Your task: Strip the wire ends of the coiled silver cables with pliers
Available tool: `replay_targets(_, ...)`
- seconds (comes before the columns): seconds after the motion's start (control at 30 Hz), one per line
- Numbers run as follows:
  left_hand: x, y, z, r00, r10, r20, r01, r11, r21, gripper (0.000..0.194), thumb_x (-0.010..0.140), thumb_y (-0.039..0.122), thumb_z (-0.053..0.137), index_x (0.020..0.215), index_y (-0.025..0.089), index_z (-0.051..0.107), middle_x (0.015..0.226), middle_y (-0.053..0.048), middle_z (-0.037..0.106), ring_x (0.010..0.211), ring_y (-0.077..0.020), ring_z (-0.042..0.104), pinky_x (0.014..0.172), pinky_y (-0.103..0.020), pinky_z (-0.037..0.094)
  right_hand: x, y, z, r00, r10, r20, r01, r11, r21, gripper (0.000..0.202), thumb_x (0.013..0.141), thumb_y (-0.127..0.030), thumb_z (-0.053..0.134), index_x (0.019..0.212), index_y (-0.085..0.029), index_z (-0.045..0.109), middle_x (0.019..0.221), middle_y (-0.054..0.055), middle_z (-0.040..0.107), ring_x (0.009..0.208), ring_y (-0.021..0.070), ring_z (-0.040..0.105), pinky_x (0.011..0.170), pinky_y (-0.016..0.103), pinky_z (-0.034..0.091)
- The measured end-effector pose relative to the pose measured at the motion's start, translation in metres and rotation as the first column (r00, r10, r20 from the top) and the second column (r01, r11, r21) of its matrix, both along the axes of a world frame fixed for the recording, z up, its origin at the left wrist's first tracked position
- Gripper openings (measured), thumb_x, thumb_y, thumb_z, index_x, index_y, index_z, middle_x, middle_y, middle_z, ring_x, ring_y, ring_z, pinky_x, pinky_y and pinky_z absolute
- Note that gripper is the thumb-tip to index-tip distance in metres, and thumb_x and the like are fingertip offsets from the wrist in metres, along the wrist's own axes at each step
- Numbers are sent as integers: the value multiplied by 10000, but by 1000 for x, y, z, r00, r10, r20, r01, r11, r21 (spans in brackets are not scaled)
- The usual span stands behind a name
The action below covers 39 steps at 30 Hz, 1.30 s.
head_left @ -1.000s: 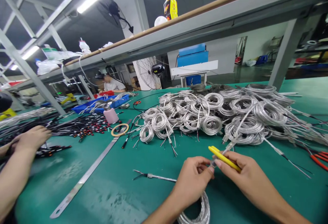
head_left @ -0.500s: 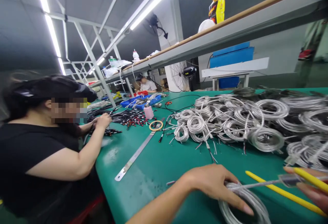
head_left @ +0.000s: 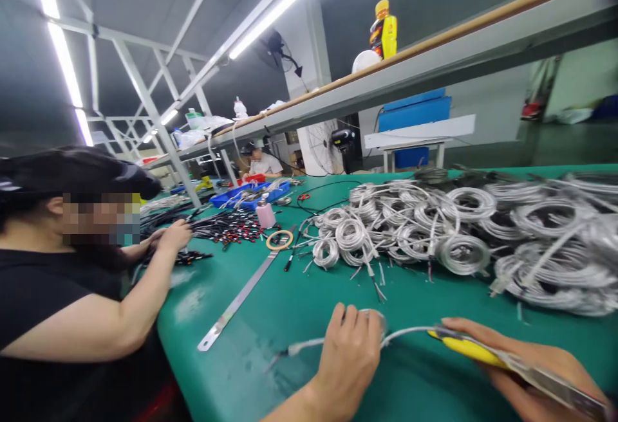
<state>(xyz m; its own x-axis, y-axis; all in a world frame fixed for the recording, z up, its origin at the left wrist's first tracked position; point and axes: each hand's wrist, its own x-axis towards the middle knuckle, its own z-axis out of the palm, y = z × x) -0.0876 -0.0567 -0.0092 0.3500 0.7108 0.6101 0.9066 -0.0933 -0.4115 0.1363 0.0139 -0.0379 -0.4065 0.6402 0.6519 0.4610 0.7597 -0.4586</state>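
My left hand (head_left: 348, 351) is closed around a coil of clear-jacketed cable (head_left: 375, 320), mostly hidden behind the fingers. A cable end with a pale plug or sleeve (head_left: 295, 348) sticks out to its left. From the coil, one pale strand (head_left: 405, 332) runs right to my right hand (head_left: 531, 364). That hand is closed on a yellow-handled tool (head_left: 470, 348), with a greyish flat part lying along the palm; its exact kind is unclear. The strand meets the fingertips there. Both hands are just above the green tabletop (head_left: 251, 319).
Many coiled cables (head_left: 350, 234) are piled at the back right. A steel ruler (head_left: 236, 306), a tape ring (head_left: 279, 240) and a pink bottle (head_left: 265, 213) stand left of them. At the left, a co-worker (head_left: 72, 280) handles black wires. A shelf (head_left: 434, 49) spans above.
My left hand has moved left and gripped the coil more fully. My right hand has come further into view; the tool's two handles, spread before, now lie in the hand. The view has turned slightly right.
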Motion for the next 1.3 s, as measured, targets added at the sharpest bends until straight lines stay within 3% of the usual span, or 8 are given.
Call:
replay_targets(0.1, 8, -16, 9, 979, -39, 198, 103, 942, -320, 682, 679, 529, 568, 1192, 95, 452, 908, -105, 622, 784, -246, 546, 699, -354, 400, 3, -3, 16, 982, 155, 107, -139, 979, -146, 312, 807, -277, 441, 1053, -301, 630, 1003, -24, 639, 882, 190, 618, 761, 229, 509)
replay_targets(0.27, 25, -6, 51, 829, 172, 533, 249, 740, -625, 472, 846, 305, 365, 1308, 211, 334, 1104, -91, 559, 993, -265, 486, 843, -421, 369, 4, -2, 27, 988, 151, 30, -130, 925, -357, 295, 843, -337, 414, 1001, -272, 654, 1101, 18, 594, 965, 239, 579, 841, 362, 468)
replay_targets(0.5, 56, 48, 32, 499, 150, 853, 694, 520, -498, 225, 786, 218, 431, 907, 175, 616, 786, -40, 638, 734, -172, 570, 671, -272, 419, 3, 1, 29, 995, 95, -27, -98, 912, -399, 314, 810, -304, 436, 1039, -195, 621, 940, 57, 650, 832, 213, 609, 731, 307, 486)
replay_targets(0.63, 68, 59, 14, 207, 321, 924, 741, 565, -362, 228, 798, 322, 426, 846, 130, 537, 563, 13, 530, 471, -101, 496, 481, -205, 373, 7, 6, 35, 951, -237, -196, 132, 890, -436, 425, 797, -437, 470, 1104, -154, 548, 769, 41, 644, 552, 161, 563, 476, 231, 438)
replay_targets(0.73, 72, 60, 8, 93, 339, 936, 734, 612, -294, 229, 795, 354, 433, 830, 137, 494, 579, 19, 517, 443, -88, 479, 450, -197, 349, 13, 8, 36, 876, -393, -280, 272, 882, -385, 422, 850, -468, 372, 1082, -167, 554, 806, 44, 636, 606, 162, 566, 496, 219, 411)
replay_targets(0.83, 72, 60, 4, 72, 306, 949, 755, 605, -253, 177, 777, 298, 468, 837, 136, 508, 627, 9, 524, 534, -96, 498, 511, -202, 372, 14, 5, 31, 893, -389, -227, 312, 898, -311, 413, 880, -451, 303, 998, -165, 577, 725, 36, 611, 592, 157, 547, 519, 228, 389)
replay_targets(1.0, 68, 59, 3, 83, 254, 964, 721, 652, -233, 202, 768, 229, 472, 929, 131, 545, 666, 0, 535, 619, -117, 494, 582, -218, 379, -1, -6, 19, 981, -172, -84, 132, 927, -352, 385, 871, -428, 341, 1062, -157, 537, 527, -36, 431, 435, 118, 409, 435, 226, 311)
replay_targets(1.3, 71, 49, 11, 296, 254, 921, 698, 601, -390, 369, 821, 327, 390, 620, 131, 630, 543, -16, 568, 552, -132, 501, 555, -216, 344, -10, -9, 17, 984, -142, -107, 77, 881, -466, 468, 832, -455, 423, 1191, -165, 500, 581, -30, 461, 511, 125, 445, 477, 230, 350)
